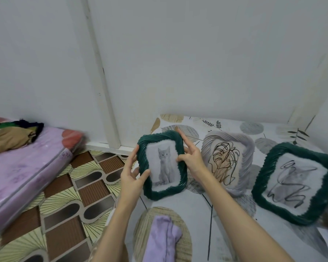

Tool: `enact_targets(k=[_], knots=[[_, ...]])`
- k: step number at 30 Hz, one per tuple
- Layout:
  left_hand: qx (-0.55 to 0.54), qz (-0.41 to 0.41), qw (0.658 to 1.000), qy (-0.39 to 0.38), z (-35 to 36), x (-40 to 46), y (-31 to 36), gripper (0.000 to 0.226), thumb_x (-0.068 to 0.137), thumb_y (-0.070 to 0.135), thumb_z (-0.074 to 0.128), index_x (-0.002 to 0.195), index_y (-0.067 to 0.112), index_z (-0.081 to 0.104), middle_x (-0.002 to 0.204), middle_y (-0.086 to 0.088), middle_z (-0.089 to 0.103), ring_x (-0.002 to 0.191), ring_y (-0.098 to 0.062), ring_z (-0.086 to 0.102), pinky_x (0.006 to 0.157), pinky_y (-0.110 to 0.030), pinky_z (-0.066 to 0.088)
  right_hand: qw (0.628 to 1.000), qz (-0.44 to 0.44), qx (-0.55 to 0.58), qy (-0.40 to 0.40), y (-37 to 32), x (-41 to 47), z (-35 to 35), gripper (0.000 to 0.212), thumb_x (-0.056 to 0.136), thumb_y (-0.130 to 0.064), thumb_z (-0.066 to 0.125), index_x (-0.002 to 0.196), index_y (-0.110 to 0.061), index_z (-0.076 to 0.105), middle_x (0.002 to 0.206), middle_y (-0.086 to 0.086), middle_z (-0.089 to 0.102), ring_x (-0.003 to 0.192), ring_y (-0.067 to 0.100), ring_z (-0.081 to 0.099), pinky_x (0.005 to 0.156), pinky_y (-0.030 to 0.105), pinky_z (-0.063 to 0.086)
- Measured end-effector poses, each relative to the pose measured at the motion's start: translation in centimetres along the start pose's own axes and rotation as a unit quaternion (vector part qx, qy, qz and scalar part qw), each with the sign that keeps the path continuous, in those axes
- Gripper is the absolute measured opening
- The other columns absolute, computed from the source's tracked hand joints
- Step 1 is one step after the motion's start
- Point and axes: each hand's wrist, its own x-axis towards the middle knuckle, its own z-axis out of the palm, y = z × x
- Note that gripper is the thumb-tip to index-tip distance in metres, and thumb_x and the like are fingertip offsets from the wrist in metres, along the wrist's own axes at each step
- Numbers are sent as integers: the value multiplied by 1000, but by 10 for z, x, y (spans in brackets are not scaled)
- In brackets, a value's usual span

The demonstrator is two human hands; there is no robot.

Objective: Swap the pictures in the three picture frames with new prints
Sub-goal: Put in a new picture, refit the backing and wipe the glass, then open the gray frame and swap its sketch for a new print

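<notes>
- Altogether, three picture frames are in view, two dark green and one pale grey, all with thick, rope-like twisted borders and rounded corners.
- First, the green frame with the cat photo (162, 165) is held up in front of the person, upright and tilted slightly, above the left edge of the leaf-patterned surface (193, 207). Its print shows a grey kitten sitting and facing forward on a white ground.
- Two hands grip this frame. The left hand (132, 178) holds the lower left border, thumb curled over the front and fingers behind. The right hand (191, 157) holds the right border, thumb pressing the front edge of the print, with two fingers raised straight along the frame's upper right side.
- Second, the grey frame (227, 163) stands just right of the held one, leaning back, partly hidden by the right hand. Its print is a black line drawing of a split leaf on beige.
- Third, the other green frame (296, 184) stands further right, near the picture's edge. Its print looks blurred: a grey animal shape overlaid with black scribbled lines.
- One folded lilac cloth (164, 241) lies on the surface near the person.
- One mattress with a purple cover (21, 171) lies on the patterned floor (68, 210) to the left, with a pile of clothes (11, 135) on it.
</notes>
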Motion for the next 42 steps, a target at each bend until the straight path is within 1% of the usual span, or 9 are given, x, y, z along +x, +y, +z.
enact_targets(k=[10, 13, 17, 20, 23, 28, 33, 38, 42], knots=[[227, 156, 958, 81, 18, -11, 20, 56, 74, 20, 69, 125, 30, 48, 135, 7, 43, 128, -7, 38, 105, -19, 30, 939, -126, -308, 87, -23, -78, -32, 58, 82, 3, 57, 127, -33, 47, 123, -12, 51, 108, -3, 50, 98, 20, 42], [247, 209, 946, -4, 60, -12, 15, 42, 81, 4, 63, 119, 19, 55, 118, 9, 57, 114, -1, 50, 100, -25, 42, 912, -160, -301, 228, -29, -106, -55, 45, 83, 8, 55, 116, -21, 58, 118, -4, 53, 93, -4, 54, 81, 7, 45], [225, 56, 961, -148, 113, -19, -11, 55, 85, 4, 59, 128, 32, 40, 127, 10, 47, 118, -4, 45, 101, -25, 40, 884, -122, -303, 334, -22, -114, -80, 44, 82, 10, 53, 115, -18, 60, 133, 5, 39, 123, 19, 43, 101, 28, 43], [202, -55, 962, -173, 133, -15, -24, 76, 87, 6, 58, 146, 23, 13, 152, 0, 20, 139, -15, 22, 115, -35, 24, 901, -75, -301, 302, -18, -116, -85, 47, 84, 8, 51, 121, -21, 56, 147, 2, 23, 132, 15, 32, 102, 16, 36], [195, -137, 954, -181, 141, -6, -26, 88, 86, 3, 58, 148, 18, -3, 151, -8, 26, 136, -24, 32, 111, -47, 32, 919, -29, -299, 254, -14, -112, -88, 67, 83, 8, 50, 132, -37, 43, 154, -3, 5, 142, 19, 11, 113, 41, 30], [223, -109, 954, -165, 134, -18, -15, 41, 82, 1, 63, 119, 9, 49, 117, -10, 58, 97, -19, 60, 80, -25, 53, 928, 28, -289, 234, -20, -114, -90, 65, 85, 0, 52, 140, -30, 33, 152, 8, 16, 140, 25, 13, 112, 39, 19], [152, -41, 979, -132, 124, -50, 2, 28, 81, -3, 62, 102, 15, 54, 102, 0, 61, 101, -15, 60, 87, -23, 52, 923, -38, -312, 221, -26, -142, -83, 61, 92, -26, 52, 141, -45, 22, 141, 0, 33, 129, 13, 34, 105, 36, 32], [145, 22, 982, -120, 126, -83, 11, 32, 81, -5, 63, 107, 13, 57, 97, 6, 63, 88, 3, 64, 77, -11, 50, 879, -127, -413, 201, -71, -173, -63, 59, 89, -53, 43, 137, -57, 8, 84, -7, 47, 66, 6, 46, 59, 24, 46], [148, 35, 973, -175, 130, -106, 14, 40, 79, -5, 64, 94, 32, 58, 93, 12, 65, 80, 1, 64, 72, -16, 52, 829, -90, -519, 188, -89, -187, -55, 75, 82, -65, 45, 142, -49, 4, 104, -4, 45, 82, 12, 53, 66, 27, 50]])
